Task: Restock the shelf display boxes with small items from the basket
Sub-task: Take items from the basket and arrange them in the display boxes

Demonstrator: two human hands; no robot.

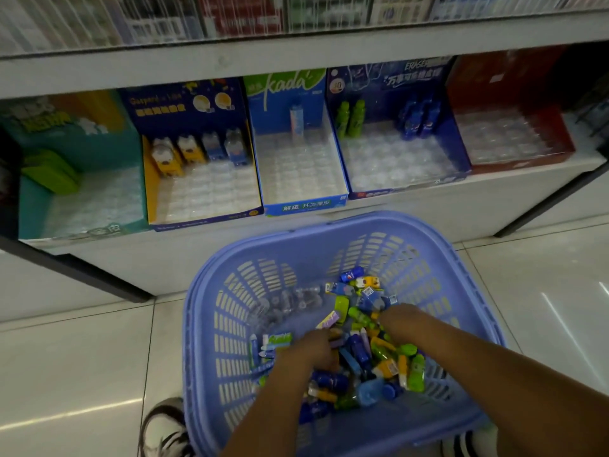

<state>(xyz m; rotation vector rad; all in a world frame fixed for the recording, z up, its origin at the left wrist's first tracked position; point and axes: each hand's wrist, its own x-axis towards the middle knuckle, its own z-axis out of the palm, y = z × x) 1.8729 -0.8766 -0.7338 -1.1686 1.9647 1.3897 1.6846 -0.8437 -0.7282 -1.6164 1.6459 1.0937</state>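
Down inside the blue plastic basket [227,324], the left hand [309,352] and right hand [400,319] sit apart, fingers buried in small colourful items [359,354]; whether they grip anything, I cannot tell.

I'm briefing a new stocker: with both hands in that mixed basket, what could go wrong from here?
1. The small items lie jumbled in the basket, so the left hand or right hand may grab a kind that ends up in the wrong display box.
2. The green bottles stand upright at the back of the dark blue ERASER box; reaching in could topple them.
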